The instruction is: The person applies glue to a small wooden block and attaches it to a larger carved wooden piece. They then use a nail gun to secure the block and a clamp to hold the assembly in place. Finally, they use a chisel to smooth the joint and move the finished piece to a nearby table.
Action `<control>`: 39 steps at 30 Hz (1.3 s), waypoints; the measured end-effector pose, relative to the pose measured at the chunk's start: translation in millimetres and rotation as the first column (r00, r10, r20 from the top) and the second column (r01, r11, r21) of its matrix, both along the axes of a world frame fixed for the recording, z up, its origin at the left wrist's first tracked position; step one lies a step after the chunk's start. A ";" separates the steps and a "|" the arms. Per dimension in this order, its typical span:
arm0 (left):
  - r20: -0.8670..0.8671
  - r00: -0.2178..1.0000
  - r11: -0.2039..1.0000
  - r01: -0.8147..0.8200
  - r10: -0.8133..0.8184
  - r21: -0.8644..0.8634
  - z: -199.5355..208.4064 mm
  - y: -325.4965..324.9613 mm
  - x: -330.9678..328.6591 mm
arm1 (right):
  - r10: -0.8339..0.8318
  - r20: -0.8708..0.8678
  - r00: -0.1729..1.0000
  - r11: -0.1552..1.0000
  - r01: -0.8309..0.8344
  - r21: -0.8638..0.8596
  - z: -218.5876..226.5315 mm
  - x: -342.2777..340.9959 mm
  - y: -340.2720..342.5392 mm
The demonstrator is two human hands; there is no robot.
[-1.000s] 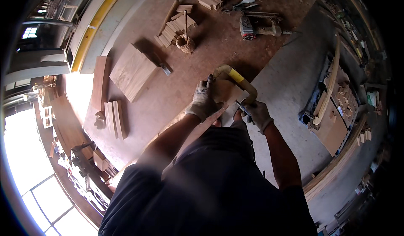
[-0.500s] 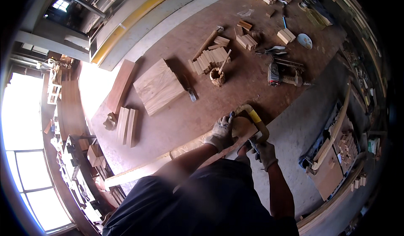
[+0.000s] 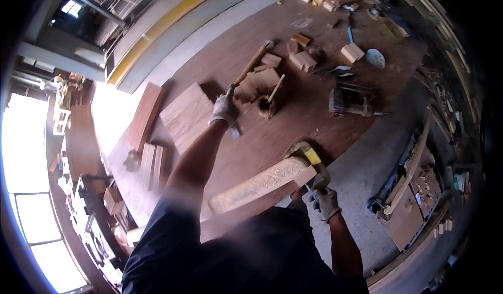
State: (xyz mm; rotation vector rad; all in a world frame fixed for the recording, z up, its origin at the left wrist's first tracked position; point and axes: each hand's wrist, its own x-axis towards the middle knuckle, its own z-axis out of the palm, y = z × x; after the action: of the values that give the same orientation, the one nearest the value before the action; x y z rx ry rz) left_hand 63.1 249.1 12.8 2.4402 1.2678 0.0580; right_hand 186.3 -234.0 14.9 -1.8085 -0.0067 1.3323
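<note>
Running toward two o'clock, the tabletop edge (image 3: 347,148) borders floor (image 3: 353,197); right hand (image 3: 327,205) closed around clamp (image 3: 313,156); left hand (image 3: 224,109) at eleven, by wooden handle (image 3: 250,66), grip unclear.

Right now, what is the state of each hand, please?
Left hand: at the wooden handle; open or closed cannot be told.
Right hand: closed, holding the clamp at its lower end.

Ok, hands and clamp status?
Right hand gripping clamp; left hand by wooden-handled tool, grip unclear. Clamp around carved board's end. Wood blocks beside tool.
</note>
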 end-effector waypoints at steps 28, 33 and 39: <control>0.517 0.808 0.932 -0.106 0.283 -0.345 -3.6 -165.9 -56.2 | 0.082 0.069 0.994 0.996 -0.084 0.029 -0.1 0.6 3.0; 0.234 0.967 0.942 -0.013 0.096 -0.334 -7.6 -180.0 -67.2 | 0.068 0.048 0.997 0.997 -0.070 0.029 3.5 0.9 0.6; 0.183 0.983 0.993 -0.012 0.034 -0.117 -0.2 -175.1 -70.0 | 0.046 0.049 0.998 0.998 -0.048 0.042 19.8 -0.6 -0.8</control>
State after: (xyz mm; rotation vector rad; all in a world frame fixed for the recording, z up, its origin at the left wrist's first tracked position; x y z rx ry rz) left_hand -6.9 74.1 12.5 2.2643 1.1839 0.2069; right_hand 185.7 -234.8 34.7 -1.8136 -0.1038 1.3117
